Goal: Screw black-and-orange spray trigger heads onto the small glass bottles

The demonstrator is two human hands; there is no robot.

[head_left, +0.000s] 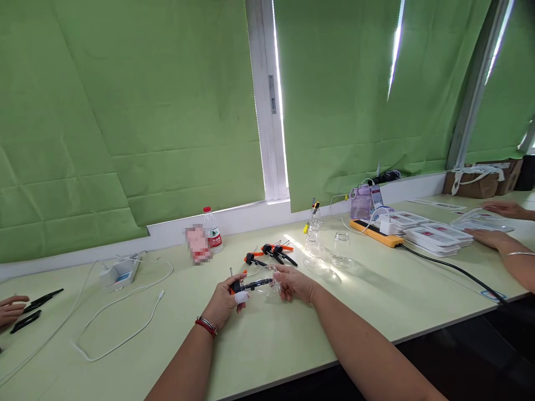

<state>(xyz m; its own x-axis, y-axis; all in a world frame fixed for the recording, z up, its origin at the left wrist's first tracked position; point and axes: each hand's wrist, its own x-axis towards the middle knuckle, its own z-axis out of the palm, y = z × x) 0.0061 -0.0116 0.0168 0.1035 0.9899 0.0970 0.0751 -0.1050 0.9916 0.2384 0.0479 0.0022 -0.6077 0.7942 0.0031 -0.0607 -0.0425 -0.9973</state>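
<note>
My left hand (228, 298), with white tape on one finger, is closed round a black-and-orange clamp-like tool (251, 285). Its dark bar points right, towards a clear glass vessel (267, 288). My right hand (295, 283) grips the far end of that vessel with bent fingers. Whether the bar lies inside the glass or in front of it, I cannot tell. Just beyond my hands, several similar black-and-orange tools (273, 254) lie on the table. To their right stand a clear glass (312, 243) and another clear glass (341, 245).
A water bottle (214, 231) stands by the wall. White cable (144, 328) and a socket block (121, 277) lie left. An orange power strip (376, 234) and stacked white cards (434, 239) are right. Other people's hands show at the left edge (12, 312) and right (489, 236).
</note>
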